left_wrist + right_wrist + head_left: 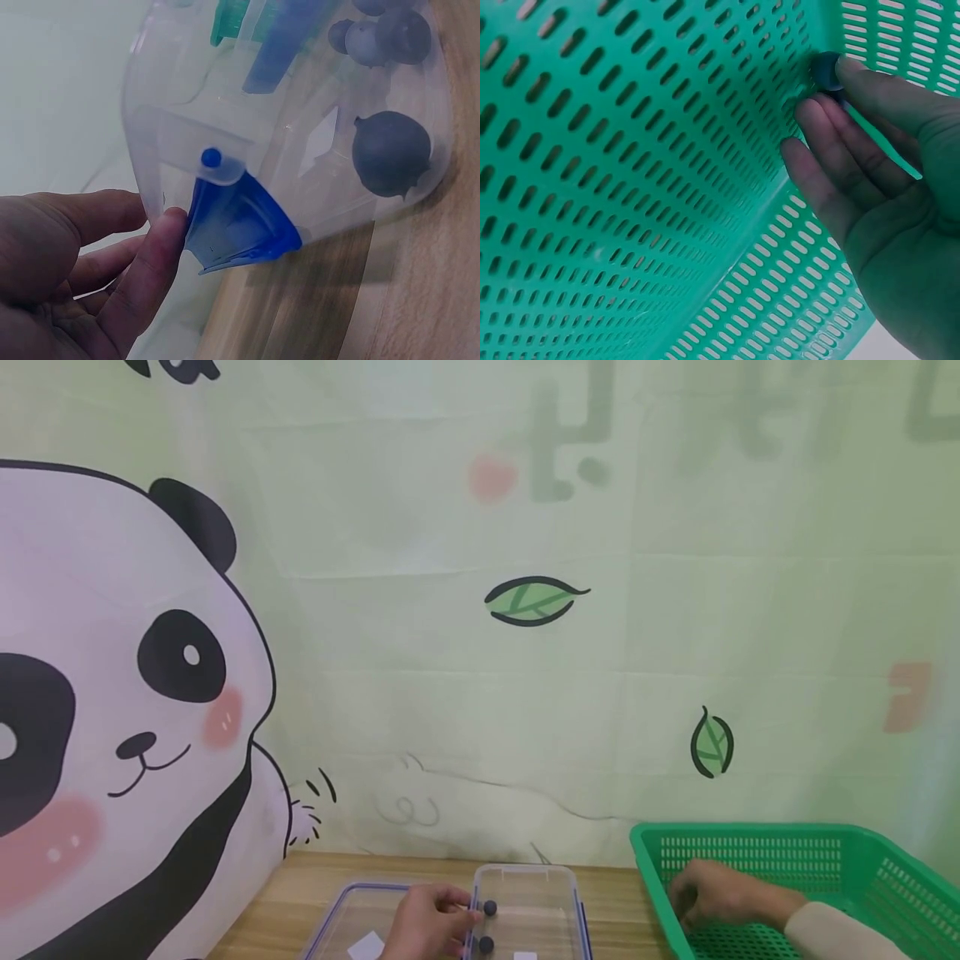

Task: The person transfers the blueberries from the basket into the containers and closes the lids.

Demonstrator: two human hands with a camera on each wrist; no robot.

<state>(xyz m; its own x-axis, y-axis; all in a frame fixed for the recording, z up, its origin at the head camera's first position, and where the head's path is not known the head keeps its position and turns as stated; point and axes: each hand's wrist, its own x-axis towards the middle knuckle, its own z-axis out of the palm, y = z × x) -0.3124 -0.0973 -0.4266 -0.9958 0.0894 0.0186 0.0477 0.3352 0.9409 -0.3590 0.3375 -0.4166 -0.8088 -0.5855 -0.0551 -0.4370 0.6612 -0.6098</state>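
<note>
A clear plastic box (528, 902) with a blue clip (244, 221) stands on the table. My left hand (435, 922) pinches the box's wall between thumb and fingers, close beside the clip. Inside lie dark blueberries, one large blueberry (391, 154) near the end wall and several in a cluster (382, 34). To the right, my right hand (720, 893) reaches into a green perforated basket (750, 831). Its thumb and fingertips pinch a dark blueberry (827, 71) close to the basket's wall.
A clear lid (348, 902) with a blue edge lies left of the box, partly behind my left hand, with a white paper piece (366, 946) on it. A panda-print cloth (450, 693) hangs behind the wooden table (615, 893).
</note>
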